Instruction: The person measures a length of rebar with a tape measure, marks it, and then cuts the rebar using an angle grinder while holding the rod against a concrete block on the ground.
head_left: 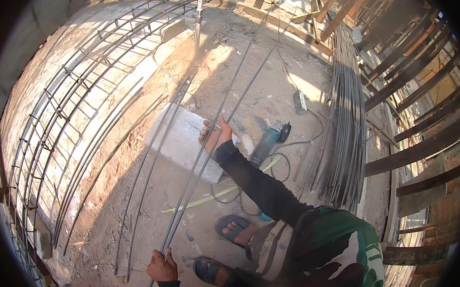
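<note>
Two long thin steel rods (190,184) slant from the lower left up toward the far middle, spreading apart toward their far ends. At their near part, my left hand (162,265) is closed around them. Farther along, my right hand (218,135) loosely cradles the same rods, palm up, with its thumb raised and fingers half curled. Below this hand is a pale flat slab (180,133) on the ground. Another pair of rods (150,166) lies across the slab, left of those I hold. A teal angle grinder (269,141) rests just right of my right hand.
A long rebar cage (57,113) curves along the left, with loose rods (92,150) beside it. A thick bundle of rods (343,122) lies at right, before timber beams (413,162). Cords, a power strip (299,102) and a yellowish strip (199,201) lie around my sandaled feet.
</note>
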{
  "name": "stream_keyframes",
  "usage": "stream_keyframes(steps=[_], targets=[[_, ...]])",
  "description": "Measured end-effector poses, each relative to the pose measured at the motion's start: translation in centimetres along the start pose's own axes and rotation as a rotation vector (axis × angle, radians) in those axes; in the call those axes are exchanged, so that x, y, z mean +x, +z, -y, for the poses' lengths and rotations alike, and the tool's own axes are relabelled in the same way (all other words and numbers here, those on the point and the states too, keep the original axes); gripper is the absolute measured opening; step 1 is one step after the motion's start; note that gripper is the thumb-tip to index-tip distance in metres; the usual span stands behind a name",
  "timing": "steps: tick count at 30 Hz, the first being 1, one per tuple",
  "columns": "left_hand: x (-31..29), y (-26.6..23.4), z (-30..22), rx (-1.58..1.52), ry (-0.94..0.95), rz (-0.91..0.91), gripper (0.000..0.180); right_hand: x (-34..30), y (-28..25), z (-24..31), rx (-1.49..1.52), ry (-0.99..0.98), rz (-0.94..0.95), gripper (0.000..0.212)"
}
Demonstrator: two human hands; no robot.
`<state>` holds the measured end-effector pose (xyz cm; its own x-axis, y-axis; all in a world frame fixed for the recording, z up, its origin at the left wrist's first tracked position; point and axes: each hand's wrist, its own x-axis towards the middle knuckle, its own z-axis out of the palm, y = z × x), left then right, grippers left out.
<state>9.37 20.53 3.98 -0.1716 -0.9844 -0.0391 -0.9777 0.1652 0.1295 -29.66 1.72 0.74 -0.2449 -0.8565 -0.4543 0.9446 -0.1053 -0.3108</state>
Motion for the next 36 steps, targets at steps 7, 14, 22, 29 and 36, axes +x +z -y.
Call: stream_keyframes(steps=[7,14,22,29,36], targets=[[1.7,1.9,-4.1,-0.114,0.01,-0.054,0.034,-0.1,2.5,4.4,-0.133,-0.212,-0.023,0.059],[3.8,2.0,-6.9,-0.163,0.062,-0.12,0.035,-0.1,6.3,7.9,-0.169,-0.269,0.002,0.056],[4.4,2.6,-6.6,-0.116,0.017,0.087,0.033,4.7,0.6,5.4,-0.22,-0.134,-0.302,0.043],[2.5,4.8,-3.6,-0.22,0.05,0.257,0.036,1.8,1.7,4.1,-0.344,-0.162,-0.432,0.017],[1.2,5.8,-1.1,-0.19,0.069,0.174,0.033,-0.9,1.9,2.4,-0.189,-0.087,-0.402,0.022]])
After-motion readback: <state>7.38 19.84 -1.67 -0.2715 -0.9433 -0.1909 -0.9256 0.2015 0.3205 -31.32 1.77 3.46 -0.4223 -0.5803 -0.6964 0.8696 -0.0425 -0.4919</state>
